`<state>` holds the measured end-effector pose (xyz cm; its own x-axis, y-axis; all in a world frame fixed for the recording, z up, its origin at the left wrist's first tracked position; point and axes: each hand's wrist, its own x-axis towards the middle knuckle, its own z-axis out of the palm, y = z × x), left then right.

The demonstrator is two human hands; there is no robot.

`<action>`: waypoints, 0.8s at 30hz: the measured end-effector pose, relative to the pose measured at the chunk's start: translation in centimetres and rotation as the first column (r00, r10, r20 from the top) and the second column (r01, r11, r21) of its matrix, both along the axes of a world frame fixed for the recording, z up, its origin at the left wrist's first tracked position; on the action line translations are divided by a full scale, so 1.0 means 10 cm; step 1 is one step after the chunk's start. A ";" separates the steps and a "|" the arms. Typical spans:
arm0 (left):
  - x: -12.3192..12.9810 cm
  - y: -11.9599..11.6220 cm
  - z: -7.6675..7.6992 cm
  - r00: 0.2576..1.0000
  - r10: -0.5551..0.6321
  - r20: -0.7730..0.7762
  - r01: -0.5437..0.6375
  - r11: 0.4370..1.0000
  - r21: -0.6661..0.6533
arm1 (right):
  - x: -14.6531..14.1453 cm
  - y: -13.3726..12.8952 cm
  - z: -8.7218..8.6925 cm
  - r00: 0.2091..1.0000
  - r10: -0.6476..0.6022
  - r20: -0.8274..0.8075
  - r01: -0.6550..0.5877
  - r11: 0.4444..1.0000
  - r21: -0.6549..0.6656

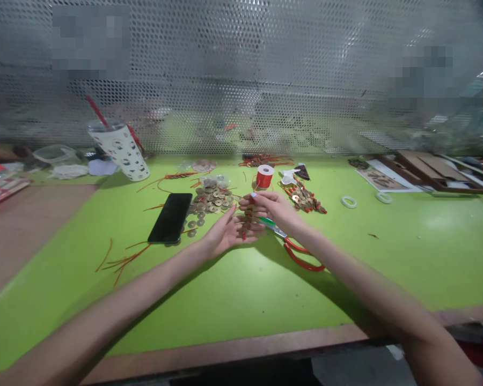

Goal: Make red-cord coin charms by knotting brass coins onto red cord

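A short strand of coins tied with red cord (247,219) lies across the fingers and palm of my left hand (229,229), which is turned up with its fingers spread. My right hand (274,208) is closed, thumb and finger pinching the upper end of the strand. Loose round coins with square holes (213,198) are heaped just beyond my left hand. A red spool of cord (264,177) stands behind my hands. Scissors with red handles (301,256) lie under my right wrist. Finished-looking coin strands (306,199) are piled to the right of the spool.
A black phone (170,218) lies left of the coins, with cut red cords (124,262) near it. A patterned cup (121,150) with a straw leans at back left. White rings (348,202) and a brown box (438,171) are on the right. A perforated metal screen (225,80) stands behind.
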<state>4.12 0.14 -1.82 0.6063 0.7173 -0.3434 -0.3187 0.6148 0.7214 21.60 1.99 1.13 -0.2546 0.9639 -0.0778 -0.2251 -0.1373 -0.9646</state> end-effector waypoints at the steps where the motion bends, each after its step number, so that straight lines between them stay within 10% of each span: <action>1: -0.02 0.00 -0.03 0.999 0.008 -0.042 -0.006 1.000 0.028 | 0.01 0.02 0.02 1.000 0.002 -0.015 -0.002 1.000 -0.006; 7: -0.17 0.01 -0.06 0.883 0.369 -0.290 -0.165 0.822 0.546 | 0.06 0.09 0.12 0.997 -0.006 -0.078 0.007 1.000 0.012; 11: -0.21 0.01 0.03 0.864 0.442 -0.240 -0.195 0.734 0.650 | 0.08 0.11 0.16 0.994 0.023 -0.108 -0.025 1.000 -0.014; 24: -0.08 0.02 0.01 0.977 0.140 -0.161 -0.097 0.963 0.252 | 0.05 0.18 -0.06 0.997 -0.037 -0.061 0.034 0.998 -0.043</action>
<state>3.32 0.33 -1.76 0.4578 0.8548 -0.2443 -0.2336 0.3808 0.8947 22.11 3.80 0.51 -0.2262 0.9685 -0.1037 -0.2897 -0.1685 -0.9421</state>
